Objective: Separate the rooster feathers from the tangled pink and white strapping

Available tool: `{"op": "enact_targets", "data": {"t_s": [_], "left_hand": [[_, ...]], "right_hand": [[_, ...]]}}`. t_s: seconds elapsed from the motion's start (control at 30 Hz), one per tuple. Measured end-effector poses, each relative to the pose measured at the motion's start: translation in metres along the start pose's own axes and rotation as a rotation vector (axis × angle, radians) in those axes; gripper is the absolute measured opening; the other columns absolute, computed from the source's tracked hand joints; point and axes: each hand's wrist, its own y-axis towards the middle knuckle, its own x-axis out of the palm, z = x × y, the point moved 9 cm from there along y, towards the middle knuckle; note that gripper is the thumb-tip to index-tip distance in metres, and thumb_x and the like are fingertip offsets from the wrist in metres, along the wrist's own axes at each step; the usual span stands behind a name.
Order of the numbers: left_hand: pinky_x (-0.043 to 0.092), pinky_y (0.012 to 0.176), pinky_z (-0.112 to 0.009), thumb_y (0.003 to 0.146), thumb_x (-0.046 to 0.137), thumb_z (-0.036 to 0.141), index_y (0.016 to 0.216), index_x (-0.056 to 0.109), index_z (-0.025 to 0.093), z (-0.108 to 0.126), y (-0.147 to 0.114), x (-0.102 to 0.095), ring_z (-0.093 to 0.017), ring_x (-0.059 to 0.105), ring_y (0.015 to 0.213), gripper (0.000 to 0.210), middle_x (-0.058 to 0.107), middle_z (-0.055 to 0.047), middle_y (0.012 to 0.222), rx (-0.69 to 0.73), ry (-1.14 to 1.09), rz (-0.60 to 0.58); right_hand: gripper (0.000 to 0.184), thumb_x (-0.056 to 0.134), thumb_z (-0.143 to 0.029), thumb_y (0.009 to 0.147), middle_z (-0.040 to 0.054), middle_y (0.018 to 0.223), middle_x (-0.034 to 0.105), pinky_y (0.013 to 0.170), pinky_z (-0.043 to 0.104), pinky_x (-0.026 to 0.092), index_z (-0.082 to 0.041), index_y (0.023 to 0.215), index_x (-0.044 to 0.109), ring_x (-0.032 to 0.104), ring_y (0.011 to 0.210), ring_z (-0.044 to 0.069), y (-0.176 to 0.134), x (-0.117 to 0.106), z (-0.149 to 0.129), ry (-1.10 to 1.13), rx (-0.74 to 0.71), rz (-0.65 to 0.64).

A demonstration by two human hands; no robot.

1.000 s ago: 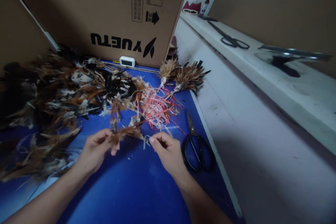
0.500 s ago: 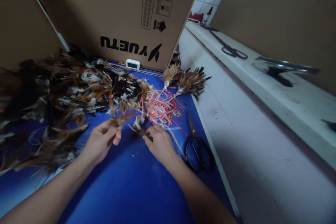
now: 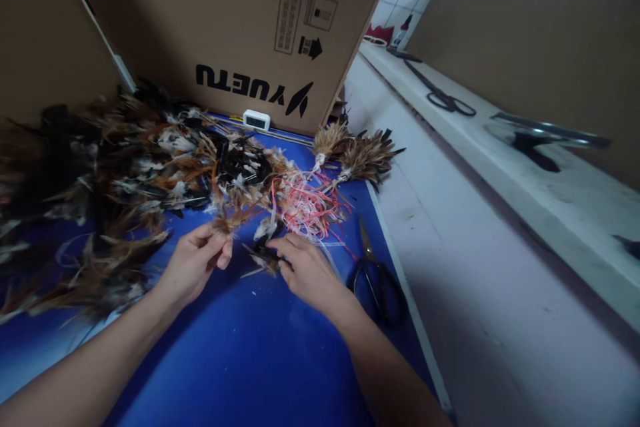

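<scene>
My left hand pinches a small bunch of brown feathers between thumb and fingers, just above the blue tabletop. To its right my right hand hovers low with thumb and index finger apart. Beside those fingertips lies a little cluster of dark and tan feathers on the table. Whether the fingertips touch it I cannot make out. A tangle of pink and white string rests just beyond my right hand. Black-handled scissors lie to the right of it, blades pointing away.
A large heap of loose feathers covers the left and back of the table. Two tied feather bundles lie at the far right corner. Behind stand a cardboard box and a small white digital display. A ledge on the right carries another pair of scissors.
My right fingers have spread and lifted slightly off the small feather cluster, which now lies more in the open. My left hand keeps its bunch almost in place. The view has shifted slightly.
</scene>
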Motion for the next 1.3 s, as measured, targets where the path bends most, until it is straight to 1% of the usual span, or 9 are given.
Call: {"op": "enact_targets", "data": {"t_s": [0.1,0.17,0.27,0.33,0.43,0.7,0.87,1.17,1.3], "left_hand": [[0.037,0.047,-0.022,0.074,0.075,0.034,0.06,0.059,0.013,0.0,0.0,0.0,-0.007,0.045,0.045,0.029,0.054,0.001,0.053,-0.009,-0.026,0.0],[0.037,0.047,-0.021,0.073,0.075,0.034,0.06,0.059,0.013,-0.002,0.0,-0.001,-0.007,0.045,0.045,0.029,0.054,0.001,0.053,-0.029,-0.036,0.005],[0.036,0.047,-0.021,0.073,0.075,0.035,0.06,0.059,0.013,-0.005,0.0,-0.002,-0.007,0.046,0.045,0.029,0.054,0.002,0.052,-0.05,-0.043,0.013],[0.036,0.048,-0.02,0.074,0.075,0.034,0.061,0.059,0.013,-0.006,0.0,-0.002,-0.007,0.046,0.045,0.029,0.055,0.002,0.053,-0.052,-0.044,0.013],[0.035,0.048,-0.02,0.075,0.075,0.033,0.06,0.059,0.013,-0.006,0.0,-0.002,-0.006,0.046,0.045,0.029,0.055,0.002,0.053,-0.052,-0.044,0.006],[0.035,0.049,-0.019,0.076,0.074,0.033,0.061,0.06,0.013,-0.012,0.0,-0.002,-0.006,0.047,0.045,0.028,0.054,0.003,0.051,-0.083,-0.041,-0.009],[0.034,0.047,-0.019,0.072,0.076,0.036,0.061,0.06,0.013,-0.018,-0.001,-0.002,-0.006,0.046,0.044,0.03,0.055,0.002,0.051,-0.145,-0.045,0.005],[0.033,0.045,-0.02,0.067,0.08,0.038,0.062,0.063,0.014,-0.02,-0.005,0.005,-0.007,0.044,0.042,0.03,0.053,0.003,0.048,-0.217,-0.035,0.006],[0.033,0.046,-0.02,0.068,0.079,0.039,0.061,0.062,0.014,-0.022,-0.005,0.004,-0.007,0.044,0.043,0.031,0.053,0.002,0.047,-0.235,-0.036,0.011]], "right_hand": [[0.021,0.053,-0.01,0.085,0.0049,0.094,0.063,0.081,0.027,0.045,-0.018,0.1,0.065,0.057,0.087,0.016,0.009,0.001,-0.009,-0.003,0.003,0.016],[0.011,0.057,-0.018,0.085,0.005,0.091,0.064,0.079,0.028,0.045,-0.018,0.09,0.067,0.058,0.085,0.017,0.016,0.007,-0.016,-0.067,-0.003,-0.025],[0.012,0.063,-0.025,0.083,0.0088,0.092,0.065,0.08,0.031,0.045,-0.015,0.089,0.067,0.059,0.09,0.021,0.024,0.021,-0.02,-0.2,-0.005,-0.118],[0.012,0.062,-0.023,0.083,0.011,0.094,0.066,0.08,0.032,0.044,-0.014,0.089,0.068,0.06,0.092,0.023,0.027,0.028,-0.018,-0.245,0.013,-0.167],[0.012,0.056,-0.017,0.085,0.009,0.092,0.068,0.075,0.029,0.044,-0.016,0.085,0.069,0.061,0.088,0.02,0.031,0.032,-0.012,-0.18,0.041,-0.189],[0.008,0.06,-0.018,0.082,-0.0014,0.066,0.063,0.059,0.023,0.04,-0.018,0.079,0.067,0.056,0.06,0.01,0.037,0.009,0.014,0.309,0.14,-0.072],[0.015,0.063,-0.015,0.076,0.0001,0.072,0.067,0.06,0.023,0.046,-0.016,0.09,0.069,0.06,0.062,0.011,0.039,-0.001,0.031,0.676,0.164,0.032],[0.005,0.063,-0.02,0.077,0.0005,0.075,0.066,0.065,0.025,0.046,-0.018,0.078,0.068,0.059,0.069,0.012,0.037,-0.031,0.036,0.607,0.099,0.204],[0.004,0.064,-0.019,0.075,-0.0006,0.071,0.063,0.061,0.024,0.043,-0.017,0.072,0.065,0.054,0.063,0.01,0.038,-0.039,0.034,0.696,0.128,0.241]]}}
